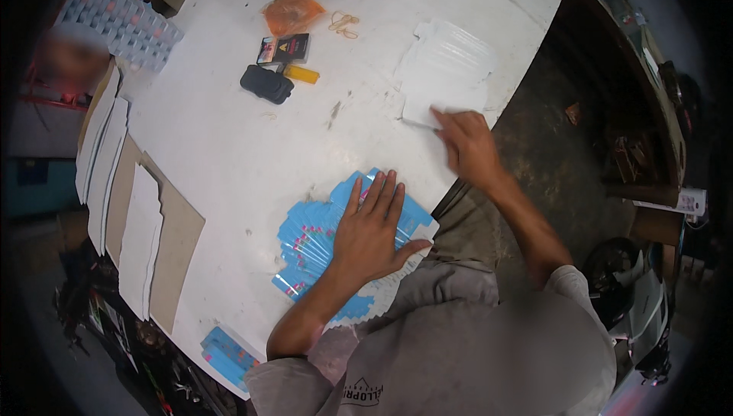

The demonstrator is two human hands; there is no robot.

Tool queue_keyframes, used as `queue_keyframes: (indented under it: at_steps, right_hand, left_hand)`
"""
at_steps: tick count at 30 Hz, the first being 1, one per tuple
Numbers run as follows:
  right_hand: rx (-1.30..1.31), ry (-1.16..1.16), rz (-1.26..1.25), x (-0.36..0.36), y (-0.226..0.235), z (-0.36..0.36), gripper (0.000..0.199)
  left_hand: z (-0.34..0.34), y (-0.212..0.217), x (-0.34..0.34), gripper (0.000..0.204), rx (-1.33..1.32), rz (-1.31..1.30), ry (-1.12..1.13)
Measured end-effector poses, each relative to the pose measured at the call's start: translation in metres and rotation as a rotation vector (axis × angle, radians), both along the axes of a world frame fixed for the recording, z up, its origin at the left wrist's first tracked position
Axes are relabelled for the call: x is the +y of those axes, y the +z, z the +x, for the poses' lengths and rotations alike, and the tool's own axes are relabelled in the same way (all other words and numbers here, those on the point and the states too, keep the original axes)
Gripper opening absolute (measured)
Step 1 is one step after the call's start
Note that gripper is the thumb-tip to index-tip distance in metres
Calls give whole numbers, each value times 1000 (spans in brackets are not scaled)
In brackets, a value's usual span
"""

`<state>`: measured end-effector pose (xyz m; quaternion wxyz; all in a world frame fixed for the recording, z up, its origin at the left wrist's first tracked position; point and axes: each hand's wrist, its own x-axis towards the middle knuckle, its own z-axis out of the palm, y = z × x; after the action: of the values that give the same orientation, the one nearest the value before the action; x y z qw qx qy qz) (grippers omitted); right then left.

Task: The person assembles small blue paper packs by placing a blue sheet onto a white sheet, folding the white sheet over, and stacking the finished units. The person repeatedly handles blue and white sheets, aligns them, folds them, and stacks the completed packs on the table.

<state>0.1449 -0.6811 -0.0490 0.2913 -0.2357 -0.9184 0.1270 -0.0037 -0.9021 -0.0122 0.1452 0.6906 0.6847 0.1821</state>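
Item, work in hand: we have our left hand (pixel 372 234) laid flat, fingers spread, on a fanned stack of blue printed cards (pixel 321 244) at the near edge of the white table (pixel 229 149), while our right hand (pixel 467 143) reaches out to a stack of clear plastic sleeves (pixel 447 72) near the table's right edge, fingertips pressing the nearest sleeve's corner; whether we are pinching it or only sliding it, we cannot tell, the hand being blurred. Item, handling note: we judge the step goes best if the left palm holds its weight evenly so the fan does not skid, and if the right fingers lift one sleeve only by its near corner, since the thin sleeves look likely to cling together. Item, surroundings: a black pouch (pixel 266 83), a small dark box (pixel 284 49) and a yellow tube (pixel 302 73) lie together in the middle of the table, well apart from both hands; an orange bag (pixel 292 11) and rubber bands (pixel 343 24) sit further off; white sheets (pixel 140 237) on brown cardboard (pixel 177 259) overhang the left edge; more blue cards (pixel 226 355) lie at the near left corner.
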Motion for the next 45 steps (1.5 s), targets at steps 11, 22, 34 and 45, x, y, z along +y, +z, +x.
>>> queue_keyframes:
  at_steps: [11, 22, 34, 45]
  right_hand:
    - [-75, 36, -586, -64, 30, -7, 34]
    - [-35, 138, -1345, -64, 13, 4, 14]
    - [-186, 38, -1072, -82, 30, -8, 19]
    - [-198, 66, -1287, -72, 25, -2, 14]
  left_hand:
    - [6, -4, 2, 66, -21, -42, 122]
    - [2, -13, -1, 79, 23, 36, 16]
    - [1, -9, -1, 87, -10, -23, 68]
    - [0, -9, -3, 90, 59, -12, 41]
